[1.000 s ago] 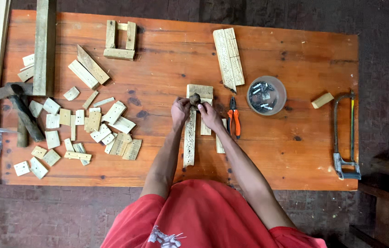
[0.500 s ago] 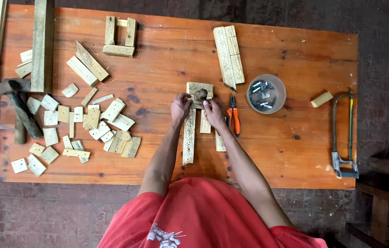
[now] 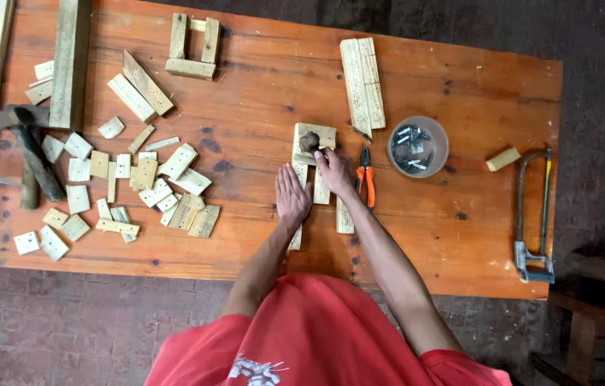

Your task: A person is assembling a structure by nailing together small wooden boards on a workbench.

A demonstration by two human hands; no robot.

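Observation:
My left hand lies palm down, fingers together, on a long pale wooden strip that runs toward me at the table's middle. At the strip's far end sits a short wooden block laid across it. My right hand is closed on a dark, rounded tool head that rests on that block; its handle is hidden by the hand. Two more short strips lie just right of my hands.
Orange-handled pliers lie beside my right hand, then a round bowl of nails, a small block and a hacksaw. Several small wood pieces, hammers, a plank and a U-shaped frame fill the left.
My left hand has drawn back from the block and now lies flat lower on the long strip. My right hand stays at the dark tool on the block.

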